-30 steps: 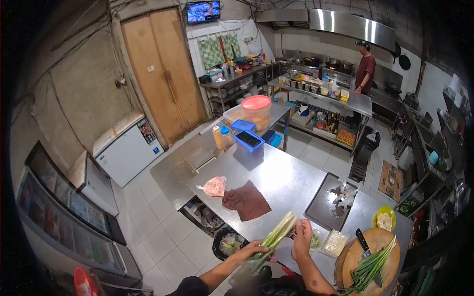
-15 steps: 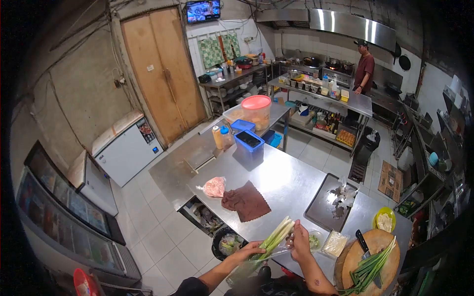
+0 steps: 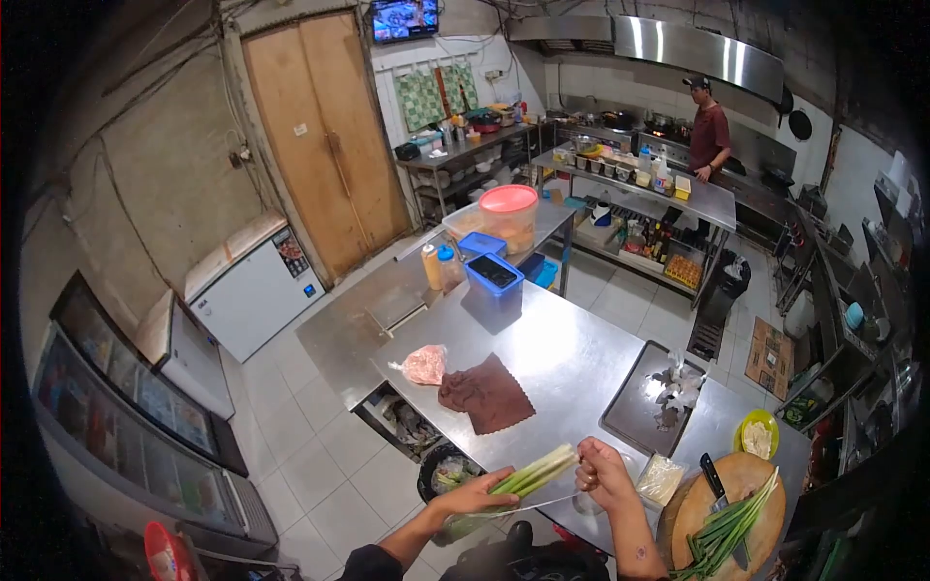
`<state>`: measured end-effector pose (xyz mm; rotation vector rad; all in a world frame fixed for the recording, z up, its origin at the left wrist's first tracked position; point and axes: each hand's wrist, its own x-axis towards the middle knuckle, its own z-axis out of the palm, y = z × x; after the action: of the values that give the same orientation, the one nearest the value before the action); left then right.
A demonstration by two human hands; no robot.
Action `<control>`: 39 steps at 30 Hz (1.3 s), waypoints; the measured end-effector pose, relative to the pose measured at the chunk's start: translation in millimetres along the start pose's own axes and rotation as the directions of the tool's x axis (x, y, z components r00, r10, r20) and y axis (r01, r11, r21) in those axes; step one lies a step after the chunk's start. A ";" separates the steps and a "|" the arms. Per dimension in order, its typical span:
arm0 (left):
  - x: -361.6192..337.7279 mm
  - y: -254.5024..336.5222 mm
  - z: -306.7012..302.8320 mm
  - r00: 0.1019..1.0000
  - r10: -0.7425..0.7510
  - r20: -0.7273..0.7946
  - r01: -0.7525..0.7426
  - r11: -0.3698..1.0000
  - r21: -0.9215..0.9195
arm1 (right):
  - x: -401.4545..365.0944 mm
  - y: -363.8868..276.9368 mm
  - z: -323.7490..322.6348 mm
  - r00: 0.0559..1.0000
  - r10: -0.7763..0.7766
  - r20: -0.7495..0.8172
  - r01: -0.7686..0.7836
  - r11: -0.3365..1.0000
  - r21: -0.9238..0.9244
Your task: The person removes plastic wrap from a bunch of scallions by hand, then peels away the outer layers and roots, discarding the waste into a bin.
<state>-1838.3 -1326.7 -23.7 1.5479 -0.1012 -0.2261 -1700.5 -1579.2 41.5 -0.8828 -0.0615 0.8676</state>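
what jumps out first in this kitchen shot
The green onion stalks at bottom centre, gripped by the left hand with the right hand closed at their pale ends. Next, the red-lidded tub behind the blue container, and the round cutting board bottom right.

My left hand (image 3: 478, 497) comes in from seven o'clock, forearm bare, fingers curled closed and pointing toward two o'clock. My right hand (image 3: 603, 472) sits near it at three o'clock, clenched in a fist, its forearm running down toward five o'clock.
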 end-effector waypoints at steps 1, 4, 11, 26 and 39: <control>0.7 5.6 -1.4 0.998 -0.045 0.038 0.037 0.982 0.188 | 0.2 1.3 -0.6 0.998 0.049 -0.037 -0.049 0.999 0.001; 0.8 37.8 11.8 0.995 -0.098 0.008 0.087 0.916 0.391 | 3.2 5.4 -6.9 0.992 0.010 -0.128 -0.023 0.995 -0.100; 9.2 13.2 40.5 0.913 0.350 -0.209 0.046 0.421 0.906 | 13.5 27.1 -9.7 0.922 -0.327 -0.209 0.110 0.738 -0.666; 18.4 24.9 23.2 0.906 -0.077 0.417 0.131 0.986 -0.104 | -22.9 -26.5 27.8 0.954 -0.099 0.284 0.294 0.499 -0.815; 21.4 61.9 27.4 0.994 0.043 0.104 -0.076 0.940 0.333 | -7.8 -1.9 15.2 0.979 -0.157 0.127 0.202 0.802 -0.562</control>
<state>-1818.1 -1357.6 37.0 1.8725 -0.2735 -0.2435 -1710.3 -1575.3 55.1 -1.3869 -0.4894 0.7061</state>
